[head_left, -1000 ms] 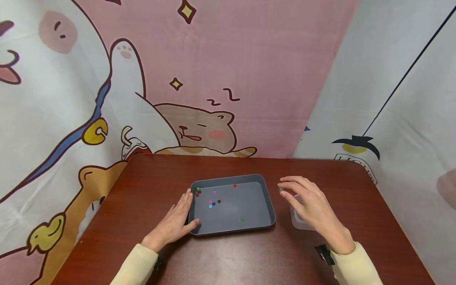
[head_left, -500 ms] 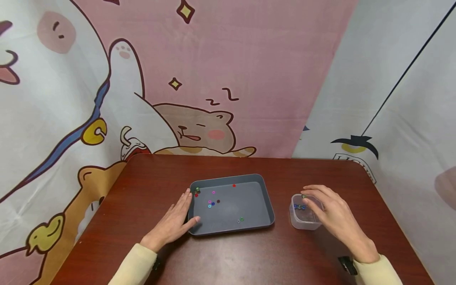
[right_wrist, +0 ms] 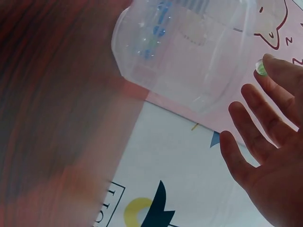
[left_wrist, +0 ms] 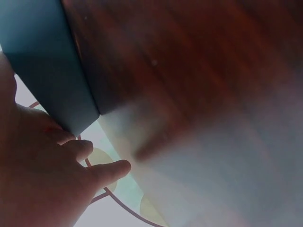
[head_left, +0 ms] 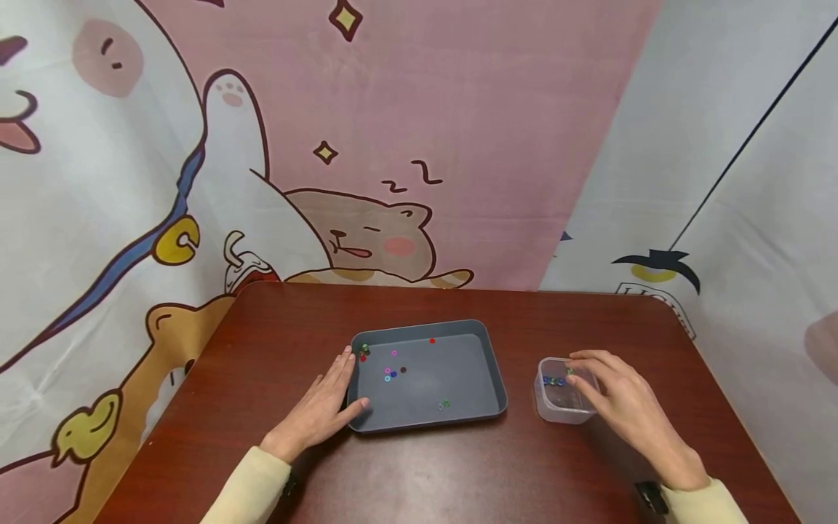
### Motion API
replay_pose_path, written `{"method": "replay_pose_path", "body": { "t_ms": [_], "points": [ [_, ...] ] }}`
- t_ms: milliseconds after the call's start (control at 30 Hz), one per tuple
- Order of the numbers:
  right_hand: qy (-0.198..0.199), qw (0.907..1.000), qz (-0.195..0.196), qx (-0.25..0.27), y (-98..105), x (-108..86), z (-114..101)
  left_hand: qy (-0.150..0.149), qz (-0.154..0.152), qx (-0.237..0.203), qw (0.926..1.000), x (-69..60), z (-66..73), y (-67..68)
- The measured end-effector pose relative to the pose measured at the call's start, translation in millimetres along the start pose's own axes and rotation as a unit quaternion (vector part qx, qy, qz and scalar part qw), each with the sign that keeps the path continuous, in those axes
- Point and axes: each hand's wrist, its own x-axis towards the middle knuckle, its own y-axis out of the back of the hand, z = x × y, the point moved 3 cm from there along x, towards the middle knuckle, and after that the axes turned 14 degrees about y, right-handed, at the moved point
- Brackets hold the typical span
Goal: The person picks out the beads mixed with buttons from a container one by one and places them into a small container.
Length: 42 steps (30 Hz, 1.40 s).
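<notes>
My right hand [head_left: 618, 397] pinches a small clear green glass marble [right_wrist: 260, 67] between thumb and index finger; its other fingers spread apart. It hovers over the right side of a clear plastic box [head_left: 563, 415], which has a few blue and greenish marbles [head_left: 553, 381] inside along its far part. On the left, my left hand [head_left: 314, 411] rests with straight fingers against the left rim of a grey tray [head_left: 425, 424], thumb over the near left corner. Small colored pieces lie scattered in the tray, among them a dark green cluster [head_left: 364, 350] and a red piece [head_left: 432, 340].
Both containers stand on a dark reddish wooden table [head_left: 419, 473], the box to the right of the tray with a gap between. A printed cloth [head_left: 497, 145] with cartoon animals hangs behind the table and along its sides.
My right hand has moved right from beside the tray to over the clear box, carrying the green marble. The box's contents came into view. My left hand has stayed on the tray.
</notes>
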Motion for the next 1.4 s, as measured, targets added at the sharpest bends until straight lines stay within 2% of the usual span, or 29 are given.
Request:
{"method": "replay_pose_path", "body": {
  "t_ms": [200, 633, 833, 1000, 1167, 1400],
  "points": [
    [-0.017, 0.9998, -0.013, -0.004, -1.4, -6.5, 3.2, 0.001, -0.003, 0.0, 1.0, -0.2, 1.2, -0.1],
    [-0.027, 0.9993, -0.026, 0.0, -9.9, -12.4, 5.9, 0.003, -0.008, 0.002, 1.0, -0.4, 0.1, -1.0],
    [-0.021, 0.9997, -0.014, 0.005, -5.1, -7.3, 1.5, 0.005, -0.006, 0.002, 1.0, -0.3, -0.4, -0.8],
    [-0.009, 0.9997, -0.004, 0.02, 1.7, 6.7, -12.5, 0.009, -0.007, 0.005, 0.9999, -0.6, -0.6, -0.6],
    [0.027, 0.999, 0.013, 0.034, 4.9, 29.6, -35.2, 0.007, -0.005, 0.005, 0.9999, -0.4, -0.4, -1.0],
    [0.125, 0.9902, 0.036, 0.051, -4.6, 66.6, -67.9, 0.005, -0.005, 0.004, 1.0, -0.3, -0.7, -1.6]
  ]
}}
